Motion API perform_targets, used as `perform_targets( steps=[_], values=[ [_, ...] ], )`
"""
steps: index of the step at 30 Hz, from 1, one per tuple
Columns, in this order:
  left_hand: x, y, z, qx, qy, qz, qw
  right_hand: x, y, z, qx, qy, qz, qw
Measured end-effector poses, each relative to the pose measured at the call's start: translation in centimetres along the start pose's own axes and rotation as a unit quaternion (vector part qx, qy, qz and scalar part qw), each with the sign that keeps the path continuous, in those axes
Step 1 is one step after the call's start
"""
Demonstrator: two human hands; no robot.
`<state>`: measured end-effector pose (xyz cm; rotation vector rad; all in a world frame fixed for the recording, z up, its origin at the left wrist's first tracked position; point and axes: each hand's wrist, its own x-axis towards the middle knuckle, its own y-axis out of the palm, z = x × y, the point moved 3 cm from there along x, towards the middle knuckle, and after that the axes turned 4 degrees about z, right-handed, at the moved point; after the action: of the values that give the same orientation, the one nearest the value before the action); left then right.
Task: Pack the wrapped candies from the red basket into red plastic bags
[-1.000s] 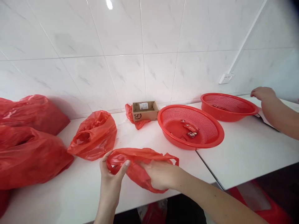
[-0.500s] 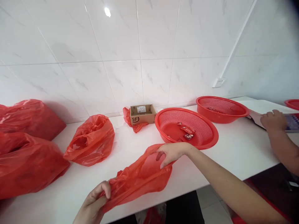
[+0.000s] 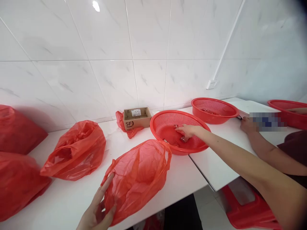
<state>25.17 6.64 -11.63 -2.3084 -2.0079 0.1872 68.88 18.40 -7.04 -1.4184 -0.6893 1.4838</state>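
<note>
A thin red plastic bag (image 3: 141,172) lies spread on the white table in front of me, its mouth gaping. My left hand (image 3: 99,204) grips the near left edge of this bag, fingers along one side and thumb on the other. Inside a red mesh basket (image 3: 158,123), my right hand (image 3: 189,131) reaches down with its fingers apart. Small wrapped packets (image 3: 177,143) lie in the bottom of that basket, some right by my right fingertips. Whether the fingers touch any of them is too small to tell.
Full-looking red bags (image 3: 19,185) and a slumped red bag (image 3: 79,153) are at left. An SF cardboard box (image 3: 137,122) stands by the wall. Farther right are a second basket (image 3: 216,119), a third basket (image 3: 287,108), another person's hand (image 3: 249,125) and a red stool (image 3: 251,207).
My right hand has let go of the bag and moved into the mesh basket. The bag has come to rest on the table, wider open. My view has turned slightly right.
</note>
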Motion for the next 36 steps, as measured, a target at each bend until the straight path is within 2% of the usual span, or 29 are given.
perform_targets(
  steps=[4,7,10,13,16,17,18,19,21,23,25,27,29,32,34,36],
  values=[
    [0.0,0.9,-0.5,-0.005,0.008,-0.009,1.0,1.7,2.5,-1.8,-0.027,0.024,0.037,0.999],
    [0.0,1.3,-1.1,-0.018,-0.003,-0.013,1.0,1.9,2.7,-2.1,-0.012,0.013,0.039,0.999],
    [0.1,1.6,-1.6,-0.016,0.004,-0.027,0.999,1.3,0.9,-2.3,0.039,-0.014,0.022,0.999],
    [0.1,2.0,-1.7,-0.009,0.025,-0.037,0.999,-0.9,-1.9,-1.6,0.1,-0.046,-0.024,0.994],
    [0.2,2.7,-1.1,-0.029,0.019,-0.025,0.999,-4.6,-3.6,1.9,0.186,-0.137,-0.091,0.969],
    [0.2,3.0,-0.8,-0.041,0.012,-0.021,0.999,-5.9,-3.6,3.9,0.241,-0.196,-0.111,0.944],
    [0.3,3.3,-0.6,-0.053,0.004,-0.018,0.998,-7.1,-3.2,6.0,0.294,-0.254,-0.113,0.915],
    [0.3,3.6,-0.3,-0.066,-0.005,-0.019,0.998,-8.1,-2.2,8.3,0.32,-0.293,-0.087,0.897],
    [0.4,4.2,0.0,-0.092,-0.02,-0.018,0.995,-8.9,0.7,12.6,0.323,-0.339,-0.016,0.883],
    [0.4,4.7,0.1,-0.112,-0.031,-0.013,0.993,-8.2,4.0,15.7,0.249,-0.326,0.009,0.912],
    [0.3,4.8,0.1,-0.112,-0.034,-0.01,0.993,-6.6,7.1,17.4,0.145,-0.28,0.05,0.947],
    [0.2,4.4,0.1,-0.081,-0.023,-0.027,0.996,-5.2,9.2,17.8,0.073,-0.234,0.088,0.965],
    [0.0,3.8,0.1,-0.021,-0.001,-0.061,0.998,-4.8,9.8,17.6,0.046,-0.206,0.095,0.973],
    [-0.3,2.9,0.1,0.06,0.033,-0.096,0.993,-6.2,7.7,16.8,0.048,-0.213,0.073,0.973],
    [-0.5,2.6,0.0,0.089,0.055,-0.102,0.989,-7.6,5.1,16.2,0.102,-0.275,0.075,0.953],
    [-0.6,2.3,0.0,0.099,0.068,-0.111,0.987,-8.2,1.9,14.9,0.195,-0.327,0.042,0.924]
  ],
)
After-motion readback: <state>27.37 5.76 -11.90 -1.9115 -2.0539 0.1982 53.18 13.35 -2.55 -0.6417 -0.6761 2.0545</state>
